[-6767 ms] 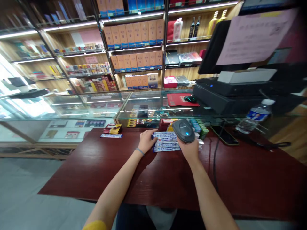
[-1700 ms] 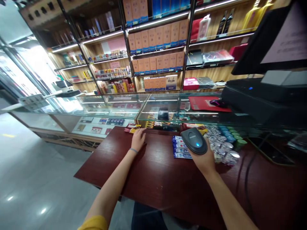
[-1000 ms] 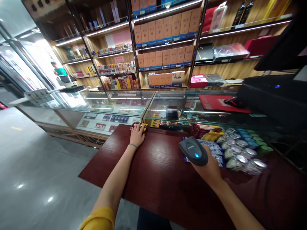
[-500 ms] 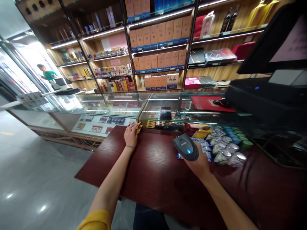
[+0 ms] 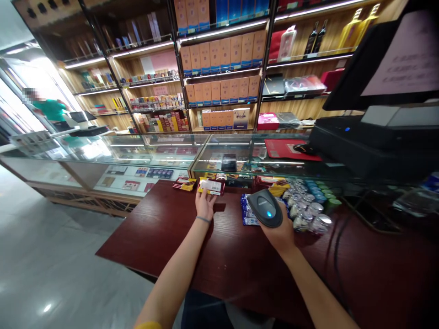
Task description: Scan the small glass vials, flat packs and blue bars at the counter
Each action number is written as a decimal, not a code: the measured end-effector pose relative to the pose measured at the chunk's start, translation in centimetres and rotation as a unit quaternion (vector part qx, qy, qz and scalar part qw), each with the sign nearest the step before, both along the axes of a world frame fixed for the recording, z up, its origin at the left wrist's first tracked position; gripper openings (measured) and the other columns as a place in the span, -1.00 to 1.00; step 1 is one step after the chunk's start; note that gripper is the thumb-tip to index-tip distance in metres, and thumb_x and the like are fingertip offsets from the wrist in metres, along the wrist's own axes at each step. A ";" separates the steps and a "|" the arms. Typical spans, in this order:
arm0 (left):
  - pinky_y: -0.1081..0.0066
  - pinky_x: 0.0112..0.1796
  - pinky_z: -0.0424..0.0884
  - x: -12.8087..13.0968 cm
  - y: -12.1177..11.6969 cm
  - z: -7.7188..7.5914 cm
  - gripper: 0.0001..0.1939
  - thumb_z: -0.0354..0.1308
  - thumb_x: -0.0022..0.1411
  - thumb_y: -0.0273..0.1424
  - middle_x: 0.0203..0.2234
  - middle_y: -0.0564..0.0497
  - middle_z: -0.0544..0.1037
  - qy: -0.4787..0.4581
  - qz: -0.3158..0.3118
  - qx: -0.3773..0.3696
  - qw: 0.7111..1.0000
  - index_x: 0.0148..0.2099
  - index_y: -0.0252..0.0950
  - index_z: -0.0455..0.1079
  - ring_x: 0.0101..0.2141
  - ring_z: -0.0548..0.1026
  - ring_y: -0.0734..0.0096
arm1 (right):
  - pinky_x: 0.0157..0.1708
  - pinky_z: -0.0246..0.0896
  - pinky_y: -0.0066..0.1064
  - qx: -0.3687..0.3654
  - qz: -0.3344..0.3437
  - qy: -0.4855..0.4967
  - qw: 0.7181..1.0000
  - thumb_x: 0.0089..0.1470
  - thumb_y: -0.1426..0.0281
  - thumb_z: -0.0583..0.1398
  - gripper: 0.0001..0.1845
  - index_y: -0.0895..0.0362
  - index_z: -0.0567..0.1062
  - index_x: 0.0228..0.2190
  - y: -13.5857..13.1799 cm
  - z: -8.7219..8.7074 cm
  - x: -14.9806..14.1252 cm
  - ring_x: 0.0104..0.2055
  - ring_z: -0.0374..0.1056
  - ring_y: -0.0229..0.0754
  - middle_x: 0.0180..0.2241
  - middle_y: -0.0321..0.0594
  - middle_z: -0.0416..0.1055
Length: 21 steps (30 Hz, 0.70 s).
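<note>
My left hand (image 5: 205, 206) grips a yellow and dark red snack packet (image 5: 211, 186), tilted up so that its white barcode label shows. In my right hand (image 5: 281, 235) is a dark grey barcode scanner (image 5: 266, 208) with a blue light on top. Left of the held packet, a small stack of similar yellow and red packets (image 5: 185, 184) lies at the table's far edge. Blue and white packets (image 5: 247, 211) lie beside and partly behind the scanner. Another pile of red and yellow packets (image 5: 270, 183) stands behind it.
Silver-lidded jars (image 5: 320, 224) and blue and green-topped containers stand on the dark red table (image 5: 164, 228) at the right. A glass counter (image 5: 164, 157) runs behind. A monitor (image 5: 394, 64) rises at the right. A person in green (image 5: 51, 108) is far left.
My left hand has moved right from the table's far-left edge and lifted a packet, its barcode label now visible. My right hand still holds the scanner. The view has shifted slightly right.
</note>
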<state>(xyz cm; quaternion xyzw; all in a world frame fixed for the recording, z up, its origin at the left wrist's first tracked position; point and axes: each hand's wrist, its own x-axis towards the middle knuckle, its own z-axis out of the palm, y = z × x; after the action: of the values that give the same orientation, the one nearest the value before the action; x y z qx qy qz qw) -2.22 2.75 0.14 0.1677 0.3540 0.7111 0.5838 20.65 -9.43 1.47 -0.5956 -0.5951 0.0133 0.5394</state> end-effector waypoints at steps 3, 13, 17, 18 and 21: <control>0.11 0.02 0.50 -0.1 -0.6 -0.5 -0.81 0.20 0.30 -0.44 -0.14 0.00 0.59 -0.063 -0.027 0.001 0.998 -0.05 -0.15 0.38 -0.20 0.59 0.40 | -0.29 0.41 -0.31 -0.038 -0.015 -0.003 0.999 -0.01 0.19 0.28 -0.45 0.03 0.34 0.02 -0.3 0.7 -0.1 -0.20 0.56 -0.01 -0.22 -0.15 0.59; 0.10 0.08 0.47 -0.5 -0.6 -0.5 -0.80 0.13 0.38 -0.38 -0.02 -0.01 0.57 -0.054 -0.040 0.016 0.998 0.03 -0.08 0.38 -0.09 0.58 0.39 | -0.42 0.28 -0.33 -0.203 0.084 -0.152 0.964 0.03 0.19 0.28 -0.36 -0.03 0.30 0.14 -0.5 2.3 -0.7 -0.34 0.58 0.05 -0.33 -0.27 0.62; 0.12 0.11 0.46 -0.5 -0.7 -0.4 -0.83 0.08 0.40 -0.39 0.02 -0.02 0.55 -0.046 -0.044 0.034 0.997 0.00 -0.09 0.38 -0.01 0.56 0.37 | -0.40 0.24 -0.33 -0.198 0.102 -0.205 0.953 0.10 0.19 0.22 -0.51 0.01 0.39 0.06 -0.4 1.5 -0.7 -0.30 0.58 0.05 -0.32 -0.23 0.63; 0.13 0.11 0.46 -0.4 -0.8 -0.3 -0.84 0.07 0.40 -0.40 0.02 -0.02 0.55 -0.051 -0.046 0.039 0.997 -0.01 -0.09 0.38 0.00 0.55 0.37 | -0.41 0.23 -0.34 -0.196 0.102 -0.206 0.953 0.11 0.18 0.21 -0.54 0.00 0.40 0.05 -0.4 1.5 -0.8 -0.29 0.58 0.05 -0.32 -0.23 0.63; 0.12 0.10 0.46 -0.4 -0.8 -0.3 -0.84 0.08 0.40 -0.42 -0.02 -0.02 0.56 -0.078 -0.048 0.036 0.995 -0.02 -0.10 0.38 -0.02 0.56 0.37 | -0.45 0.19 -0.35 -0.193 0.093 -0.192 0.958 0.09 0.20 0.23 -0.53 -0.02 0.42 0.04 -0.5 1.6 -0.8 -0.35 0.57 0.03 -0.36 -0.26 0.62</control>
<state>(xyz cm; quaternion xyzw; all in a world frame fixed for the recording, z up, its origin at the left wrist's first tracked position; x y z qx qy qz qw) -2.65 1.93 -0.18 0.1499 0.2731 0.7055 0.6366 19.89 -9.90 3.09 -0.6218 -0.7264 0.0631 0.2859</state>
